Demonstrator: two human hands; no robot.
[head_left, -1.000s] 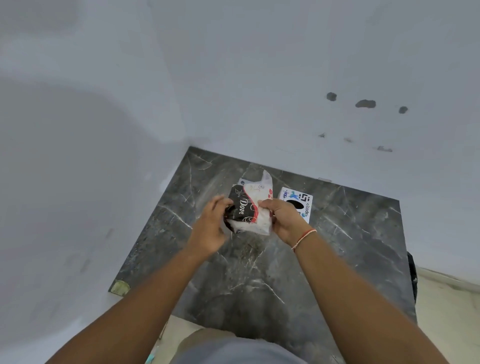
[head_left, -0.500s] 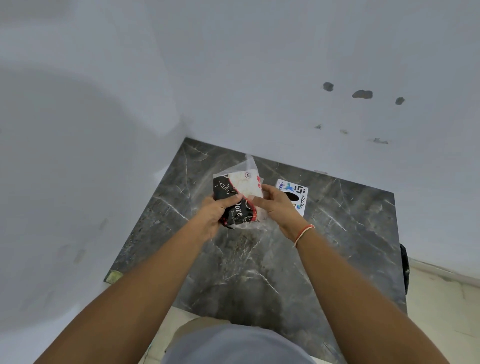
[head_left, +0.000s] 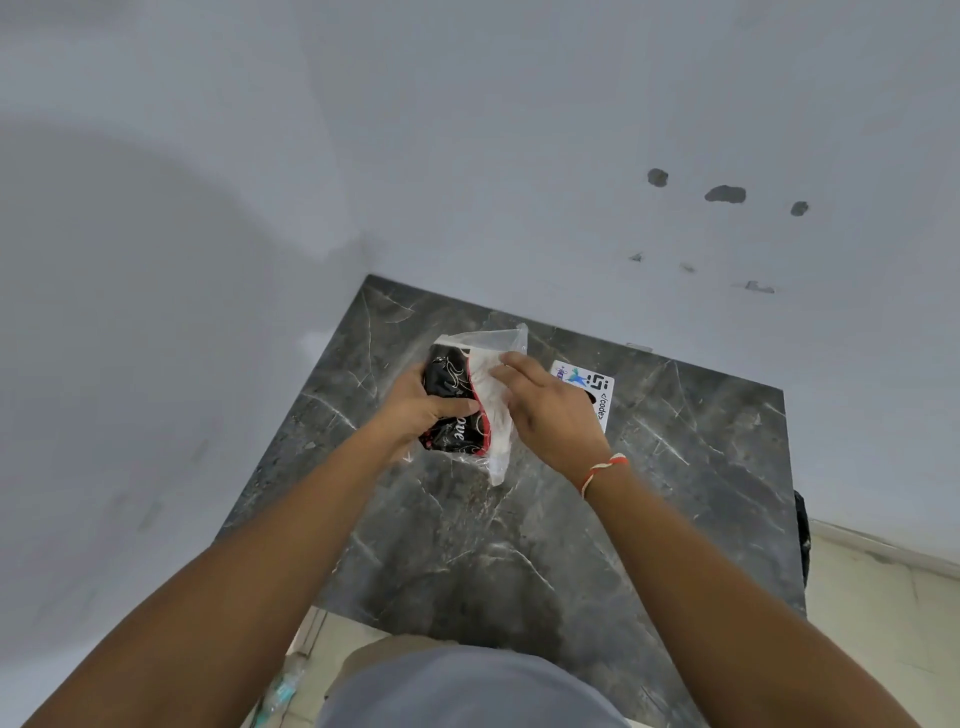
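Observation:
A clear plastic pouch (head_left: 496, 343) holds a folded black, red and white cloth item (head_left: 452, 434) with white lettering. It sits over the far middle of the dark marble table (head_left: 675, 493). My left hand (head_left: 415, 410) grips its left side, thumb curled across the black part. My right hand (head_left: 545, 410) lies on the right side, fingers reaching over the white part of the pouch. Whether those fingers pinch the plastic is not plain.
A white card (head_left: 592, 387) with a printed logo lies on the table just right of my right hand. White walls close in the table at the back and left. A pale tiled floor (head_left: 883, 623) shows at the right, and a dark object (head_left: 802, 540) hangs by the table's right edge.
The pouch has turned and come lower toward the table. My right hand shifted from pinching its right edge to lying over its white part. My left hand keeps its grip.

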